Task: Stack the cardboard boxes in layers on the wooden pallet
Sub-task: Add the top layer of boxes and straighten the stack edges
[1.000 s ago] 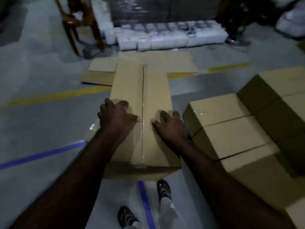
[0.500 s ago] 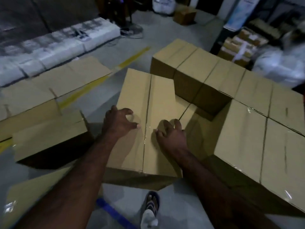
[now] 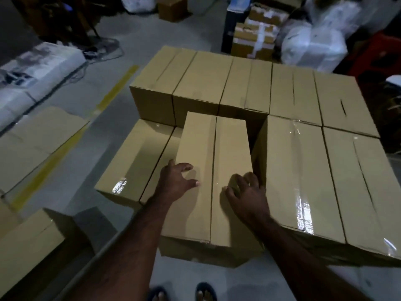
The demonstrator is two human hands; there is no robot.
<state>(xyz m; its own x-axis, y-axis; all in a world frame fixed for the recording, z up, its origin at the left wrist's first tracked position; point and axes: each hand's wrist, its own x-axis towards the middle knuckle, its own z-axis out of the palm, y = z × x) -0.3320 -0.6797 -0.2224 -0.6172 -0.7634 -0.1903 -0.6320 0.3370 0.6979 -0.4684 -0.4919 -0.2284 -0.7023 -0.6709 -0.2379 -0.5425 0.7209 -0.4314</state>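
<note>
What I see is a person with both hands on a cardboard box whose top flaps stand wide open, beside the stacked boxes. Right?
Not quite: in the head view the cardboard box has its top flaps closed, meeting along a centre seam. The left hand and right hand are both on it, beside the stacked boxes.

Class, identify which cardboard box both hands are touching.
The middle box, in the gap between the lower box and the taller stack: left hand and right hand hold its top.

Cardboard boxes (image 3: 28,250) on grey floor (image 3: 73,181)
</note>
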